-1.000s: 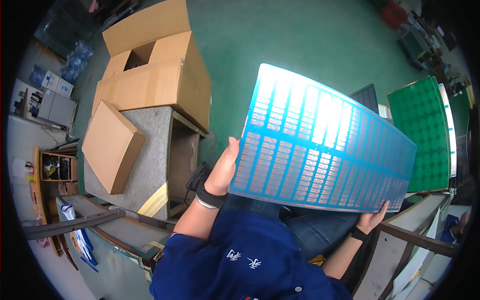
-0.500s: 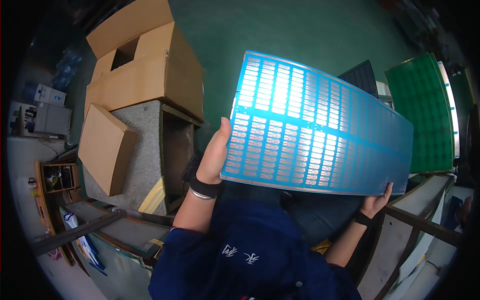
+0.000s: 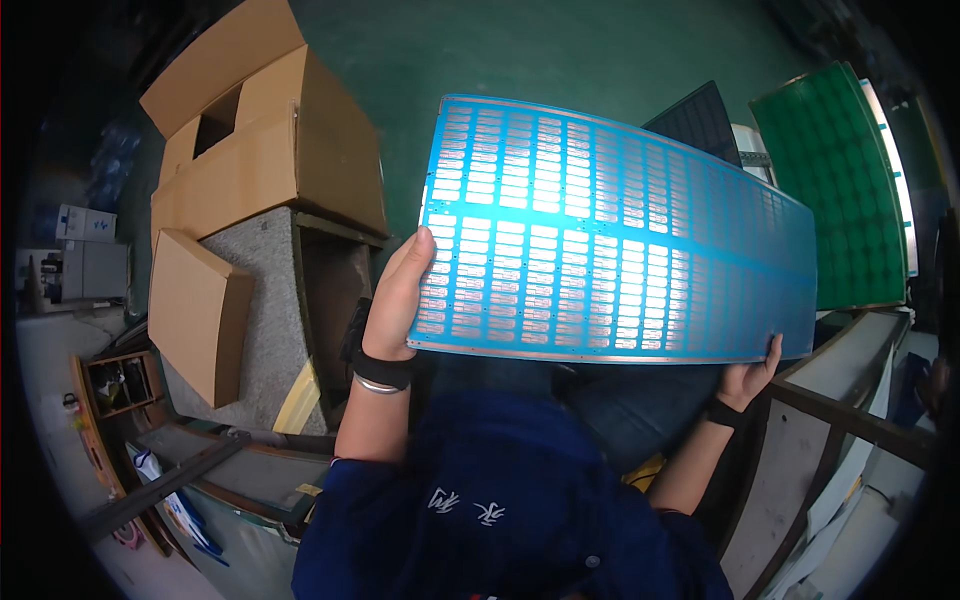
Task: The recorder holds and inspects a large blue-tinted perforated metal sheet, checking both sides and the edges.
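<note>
A large blue circuit board panel point(image 3: 600, 235), covered in rows of small silvery rounded shapes, is held up in front of my body. My left hand point(image 3: 393, 300) is closed on its left edge, thumb lying along the rim and the other fingers hidden behind. At the lower right corner, my right hand point(image 3: 748, 380) grips the near edge, with one fingertip showing over the face. Bright light reflects off the panel's left and middle parts. Its underside is out of sight.
On the left, an open cardboard carton point(image 3: 235, 170) stands behind a grey-topped stand point(image 3: 265, 330) bearing a smaller cardboard box point(image 3: 200, 320). Green panels point(image 3: 835, 190) stand upright at right, near a dark panel point(image 3: 700, 125). A wooden-edged frame point(image 3: 850, 425) is beside my right arm.
The whole view has shifted, with surroundings and panel appearing farther left or higher. The glare on the panel has spread downward and right. Both hands keep their grip.
</note>
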A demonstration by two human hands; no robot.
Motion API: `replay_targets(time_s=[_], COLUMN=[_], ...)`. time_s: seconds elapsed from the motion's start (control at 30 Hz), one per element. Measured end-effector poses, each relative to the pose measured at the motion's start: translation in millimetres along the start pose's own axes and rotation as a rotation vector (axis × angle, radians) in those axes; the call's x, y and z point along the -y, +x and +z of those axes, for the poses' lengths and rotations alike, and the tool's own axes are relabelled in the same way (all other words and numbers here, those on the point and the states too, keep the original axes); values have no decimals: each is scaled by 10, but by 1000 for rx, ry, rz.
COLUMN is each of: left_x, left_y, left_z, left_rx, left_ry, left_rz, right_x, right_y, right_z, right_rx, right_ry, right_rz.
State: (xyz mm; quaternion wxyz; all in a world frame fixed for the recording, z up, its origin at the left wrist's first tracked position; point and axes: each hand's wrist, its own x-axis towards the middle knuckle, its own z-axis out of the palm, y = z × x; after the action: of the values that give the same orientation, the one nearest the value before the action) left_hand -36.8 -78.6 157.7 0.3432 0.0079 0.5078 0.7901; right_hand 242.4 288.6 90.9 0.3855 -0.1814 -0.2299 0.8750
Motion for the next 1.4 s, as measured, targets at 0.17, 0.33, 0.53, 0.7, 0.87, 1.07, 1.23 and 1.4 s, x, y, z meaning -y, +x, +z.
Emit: replay_targets(time_s=[0.17,0.33,0.53,0.7,0.87,1.07,1.23,1.4], left_x=[-3,-9,27,37,140,304,317,300], left_y=[10,23,73,132,216,253,225,279], left_z=[-2,-16,-67,-161,-502,-561,-707,-909], left_rx=[-28,-41,-143,-211,-150,-186,-279,-380], left_ry=[7,-3,82,180,250,229,238,341], left_rz=[-6,-12,61,182,74,74,163,237], right_x=[-5,-24,-79,-142,-144,-125,238,647], right_y=[2,4,-32,-58,-61,-119,-170,-300], right_z=[25,23,131,225,88,153,165,73], right_rx=[-28,-30,-21,-15,-32,-8,-89,209], right_ry=[3,-10,-8,-48,-94,-149,-216,-109], right_rz=[-14,-28,-60,-66,-105,-118,-311,-340])
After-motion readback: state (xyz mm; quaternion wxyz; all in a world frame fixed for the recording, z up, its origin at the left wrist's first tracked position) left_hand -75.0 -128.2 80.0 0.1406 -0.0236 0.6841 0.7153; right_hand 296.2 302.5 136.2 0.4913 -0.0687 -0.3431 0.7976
